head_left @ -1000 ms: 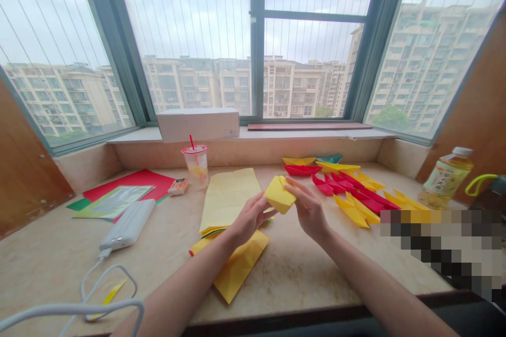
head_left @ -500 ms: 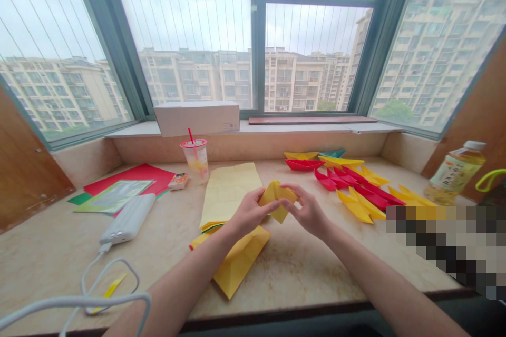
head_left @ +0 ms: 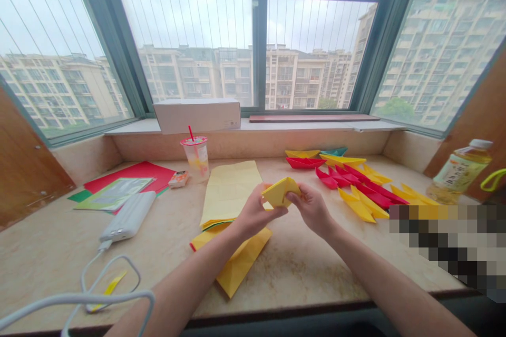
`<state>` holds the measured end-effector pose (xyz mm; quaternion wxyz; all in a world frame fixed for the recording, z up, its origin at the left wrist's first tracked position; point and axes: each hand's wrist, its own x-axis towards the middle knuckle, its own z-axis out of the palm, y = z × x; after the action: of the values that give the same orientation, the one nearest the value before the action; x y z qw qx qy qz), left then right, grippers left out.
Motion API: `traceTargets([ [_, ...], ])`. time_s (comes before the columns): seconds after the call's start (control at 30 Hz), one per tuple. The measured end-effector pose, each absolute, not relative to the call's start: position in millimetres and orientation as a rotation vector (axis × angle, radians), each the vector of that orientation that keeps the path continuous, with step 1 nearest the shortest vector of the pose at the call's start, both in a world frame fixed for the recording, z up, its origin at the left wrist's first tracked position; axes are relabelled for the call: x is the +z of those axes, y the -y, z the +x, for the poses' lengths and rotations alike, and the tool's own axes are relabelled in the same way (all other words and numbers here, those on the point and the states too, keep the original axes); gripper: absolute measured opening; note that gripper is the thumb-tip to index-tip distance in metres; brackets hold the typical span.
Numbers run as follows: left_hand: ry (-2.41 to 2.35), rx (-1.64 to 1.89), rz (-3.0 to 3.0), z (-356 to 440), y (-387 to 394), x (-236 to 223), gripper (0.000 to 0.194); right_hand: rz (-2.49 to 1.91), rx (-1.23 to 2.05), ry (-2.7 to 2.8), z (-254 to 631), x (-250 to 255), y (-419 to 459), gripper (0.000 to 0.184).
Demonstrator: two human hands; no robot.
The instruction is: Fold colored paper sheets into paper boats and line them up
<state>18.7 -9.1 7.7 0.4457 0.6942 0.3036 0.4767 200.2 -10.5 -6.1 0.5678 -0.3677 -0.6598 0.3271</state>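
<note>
A small piece of folded yellow paper (head_left: 281, 192) is held up between both hands above the counter. My left hand (head_left: 256, 209) grips its left side, thumb stretched along beneath it. On the right edge, my right hand (head_left: 313, 206) pinches the paper between thumb and fingers. Behind my left hand lies a stack of pale yellow paper (head_left: 231, 184). Under my left forearm rest darker yellow folded sheets (head_left: 247, 260), partly hidden. Several folded paper boats, among them a red boat (head_left: 303, 162) and a yellow boat (head_left: 361, 204), sit to the right.
At the left are red paper (head_left: 134, 171), a white power bank (head_left: 128, 216) with its cable (head_left: 106, 297), and a small orange-white packet (head_left: 178, 179). A lidded cup (head_left: 196, 158) with a straw stands behind. A bottle (head_left: 458, 171) stands right; a white box (head_left: 197, 117) sits on the sill.
Both hands have turned the folded yellow paper, so its corner no longer points down and it lies more sideways. The camera view has tilted slightly downward.
</note>
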Motion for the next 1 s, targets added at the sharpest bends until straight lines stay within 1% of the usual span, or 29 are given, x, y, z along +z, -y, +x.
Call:
traceTargets([
  [0.13, -0.647, 1.112, 1.590, 22, 9, 7, 0.035, -0.874, 0.712, 1.509, 199, -5, 12, 0.031],
  [0.3, -0.646, 1.071, 1.499, 24, 9, 10, 0.042, -0.860, 0.899, 1.451, 199, -1, 14, 0.038],
  [0.37, -0.636, 1.056, 1.477, 23, 9, 12, 0.045, -0.862, 0.908, 1.472, 200, 1, 15, 0.038],
  [0.47, -0.635, 1.018, 1.486, 21, 10, 15, 0.043, -0.883, 0.885, 1.539, 201, 2, 16, 0.038],
  [0.63, -0.547, 0.969, 1.531, 22, 15, 18, 0.040, -0.848, 0.951, 1.586, 203, 3, 15, 0.037],
  [0.77, -0.690, 1.030, 1.544, 23, 16, 17, 0.045, -0.836, 0.990, 1.592, 205, 0, 11, 0.039],
  [0.9, -0.871, 1.185, 1.595, 18, 16, 18, 0.059, -0.873, 0.989, 1.707, 205, -2, 12, 0.040],
  [1.0, -0.896, 1.089, 1.712, 14, 17, 21, 0.059, -0.916, 0.994, 1.786, 203, 0, 18, 0.040],
])
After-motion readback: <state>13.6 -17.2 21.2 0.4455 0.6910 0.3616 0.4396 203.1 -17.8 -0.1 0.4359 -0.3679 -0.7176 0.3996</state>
